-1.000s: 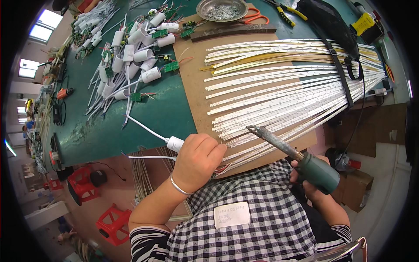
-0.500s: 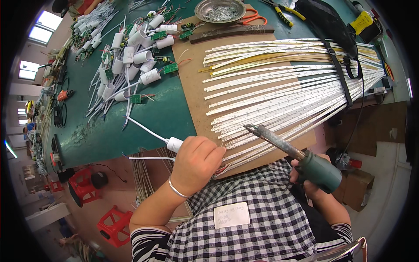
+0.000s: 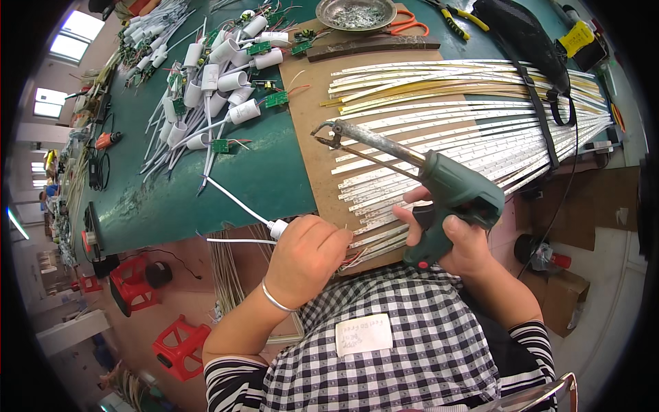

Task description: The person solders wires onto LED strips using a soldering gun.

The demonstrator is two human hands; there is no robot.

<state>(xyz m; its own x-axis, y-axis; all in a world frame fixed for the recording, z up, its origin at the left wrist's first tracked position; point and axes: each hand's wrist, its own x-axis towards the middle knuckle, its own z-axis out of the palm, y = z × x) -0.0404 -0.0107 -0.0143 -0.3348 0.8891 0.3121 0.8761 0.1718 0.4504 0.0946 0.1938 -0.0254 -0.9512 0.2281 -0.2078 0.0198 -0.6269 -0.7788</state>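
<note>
My left hand (image 3: 302, 257) is closed around a white cable-end housing (image 3: 277, 229) at the board's front edge, its white cable (image 3: 237, 199) running out to the left. Thin coloured wires (image 3: 353, 257) show beside my fingertips, near the strip ends; what the fingertips themselves pinch is hidden. In my right hand (image 3: 467, 247) is a green soldering gun (image 3: 463, 189), gripped by its handle. Its metal tip points left, above the board. Below it lie rows of white LED strips (image 3: 391, 141), their near ends on a brown board (image 3: 312, 130).
Left of the board, white housings (image 3: 223, 82) with small green circuit boards (image 3: 276, 99) lie heaped on the green table (image 3: 268, 175). Behind are a metal bowl (image 3: 355, 14), orange-handled scissors (image 3: 412, 24) and yellow-handled pliers (image 3: 456, 27). A black strap (image 3: 539, 120) crosses the strips. Red stools (image 3: 182, 347) stand below left.
My right hand has raised the soldering gun and brought it left, turning it so its tip is farther over the board. My left hand stays nearly in place, still holding the housing.
</note>
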